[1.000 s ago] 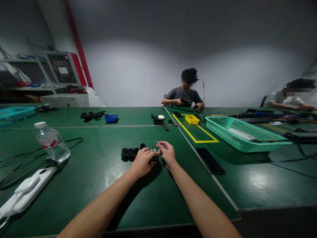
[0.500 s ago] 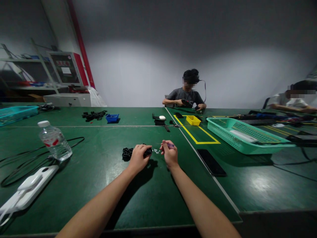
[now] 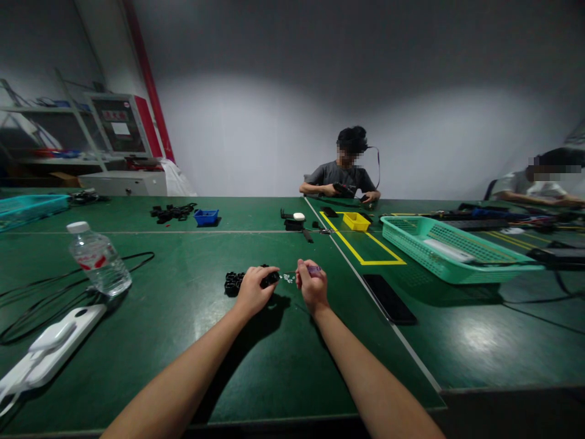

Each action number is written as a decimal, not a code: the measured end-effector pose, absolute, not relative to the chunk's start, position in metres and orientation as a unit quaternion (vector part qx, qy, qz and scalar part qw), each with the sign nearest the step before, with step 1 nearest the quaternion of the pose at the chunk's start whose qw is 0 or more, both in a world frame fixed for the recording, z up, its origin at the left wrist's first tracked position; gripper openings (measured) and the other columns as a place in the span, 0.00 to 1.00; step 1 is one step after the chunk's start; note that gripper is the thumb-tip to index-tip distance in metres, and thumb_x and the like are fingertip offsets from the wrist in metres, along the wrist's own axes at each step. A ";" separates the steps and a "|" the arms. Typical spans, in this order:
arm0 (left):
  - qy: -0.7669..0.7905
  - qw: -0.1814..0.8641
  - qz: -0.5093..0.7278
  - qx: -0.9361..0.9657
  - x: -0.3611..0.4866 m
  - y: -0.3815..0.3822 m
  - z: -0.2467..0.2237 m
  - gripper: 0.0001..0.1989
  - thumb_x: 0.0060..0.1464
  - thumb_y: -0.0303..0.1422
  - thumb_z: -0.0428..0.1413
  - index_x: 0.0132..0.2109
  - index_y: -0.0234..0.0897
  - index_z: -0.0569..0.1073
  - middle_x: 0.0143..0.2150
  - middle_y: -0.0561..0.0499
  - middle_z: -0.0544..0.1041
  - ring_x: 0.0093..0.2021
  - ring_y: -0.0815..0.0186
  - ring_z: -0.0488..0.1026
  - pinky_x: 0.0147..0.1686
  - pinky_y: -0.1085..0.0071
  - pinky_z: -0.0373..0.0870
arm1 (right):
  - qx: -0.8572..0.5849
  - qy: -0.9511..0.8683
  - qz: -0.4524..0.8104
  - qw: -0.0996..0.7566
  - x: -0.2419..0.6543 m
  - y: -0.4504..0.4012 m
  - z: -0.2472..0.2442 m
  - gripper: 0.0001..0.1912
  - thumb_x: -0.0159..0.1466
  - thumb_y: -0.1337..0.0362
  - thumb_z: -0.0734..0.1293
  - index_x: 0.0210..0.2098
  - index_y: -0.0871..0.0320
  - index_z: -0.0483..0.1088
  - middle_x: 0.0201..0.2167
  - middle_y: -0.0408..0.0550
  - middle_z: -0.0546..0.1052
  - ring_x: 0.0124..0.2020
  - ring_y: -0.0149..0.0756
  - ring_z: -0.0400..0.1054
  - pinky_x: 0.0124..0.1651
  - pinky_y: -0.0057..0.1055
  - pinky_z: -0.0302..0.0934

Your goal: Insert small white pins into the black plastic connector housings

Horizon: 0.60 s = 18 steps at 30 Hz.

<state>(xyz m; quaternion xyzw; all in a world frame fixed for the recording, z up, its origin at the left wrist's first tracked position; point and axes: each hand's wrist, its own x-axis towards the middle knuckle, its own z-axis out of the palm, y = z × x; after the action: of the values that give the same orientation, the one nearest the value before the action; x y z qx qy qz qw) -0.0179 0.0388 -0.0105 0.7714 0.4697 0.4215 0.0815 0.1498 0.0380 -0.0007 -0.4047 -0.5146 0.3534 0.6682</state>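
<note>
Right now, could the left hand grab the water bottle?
Probably yes. The left hand holds a small black part, and only bare green table lies between it and the water bottle, but it would have to stretch well leftward.

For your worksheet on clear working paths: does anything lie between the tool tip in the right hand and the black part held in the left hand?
Nothing visible: the left hand holds the black part, and the right hand's purple tool points across open space.
</note>
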 end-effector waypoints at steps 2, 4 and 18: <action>0.468 0.080 0.421 0.773 -0.018 0.039 -0.010 0.16 0.51 0.28 0.61 0.48 0.42 0.77 0.40 0.50 0.79 0.42 0.60 0.71 0.44 0.64 0.66 | -0.395 -0.522 0.357 0.666 0.149 0.036 0.000 0.22 0.61 0.46 0.65 0.21 0.56 0.64 0.13 0.37 0.63 0.14 0.27 0.57 0.18 0.24 0.52; 0.468 0.080 0.421 0.773 -0.018 0.039 -0.011 0.16 0.51 0.28 0.61 0.48 0.42 0.77 0.40 0.50 0.79 0.42 0.61 0.71 0.44 0.64 0.66 | -0.385 -0.536 0.361 0.659 0.148 0.034 0.001 0.22 0.62 0.47 0.65 0.21 0.56 0.63 0.13 0.37 0.63 0.14 0.27 0.57 0.18 0.25 0.52; 0.461 0.087 0.410 0.782 -0.017 0.038 -0.012 0.16 0.51 0.28 0.61 0.48 0.41 0.77 0.39 0.50 0.80 0.40 0.61 0.72 0.42 0.65 0.67 | -0.379 -0.608 0.352 0.602 0.145 0.033 -0.003 0.20 0.63 0.50 0.64 0.22 0.56 0.64 0.13 0.37 0.63 0.15 0.28 0.57 0.20 0.26 0.52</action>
<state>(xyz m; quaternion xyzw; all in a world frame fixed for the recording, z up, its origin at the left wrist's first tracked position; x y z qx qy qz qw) -0.0166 0.0380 -0.0116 0.7825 0.4609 0.4096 0.0872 0.1447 0.0329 -0.0029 -0.3788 -0.6080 0.3521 0.6024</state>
